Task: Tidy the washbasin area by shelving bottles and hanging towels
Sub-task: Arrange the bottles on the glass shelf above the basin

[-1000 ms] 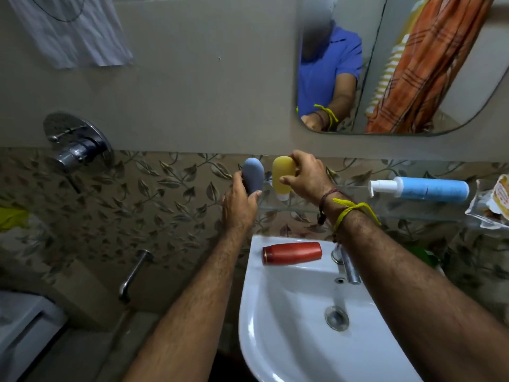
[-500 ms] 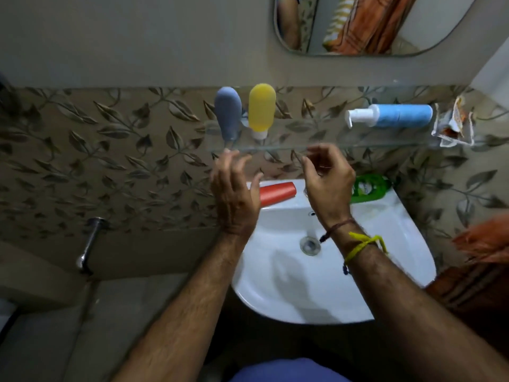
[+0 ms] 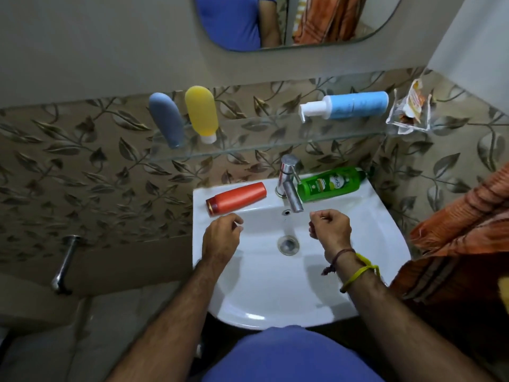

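Both hands hang over the white washbasin [image 3: 385, 224] holding nothing — the left hand [image 3: 220, 238] at about nine o'clock of the drain [image 3: 288, 244], fingers loosely curled, the right hand [image 3: 330, 230] at three o'clock, fingers curled in to the palm. Just past the left fingertips a red bottle [image 3: 236, 198] lies on the rim; a green bottle [image 3: 330, 183] lies at one o'clock, behind the tap [image 3: 289, 183]. On the glass shelf [image 3: 261, 139] at twelve stand a grey-blue bottle [image 3: 166, 119] and a yellow bottle [image 3: 201, 113], cap down; a blue pump bottle [image 3: 349, 105] lies sideways. An orange towel [image 3: 462, 230] hangs at three o'clock.
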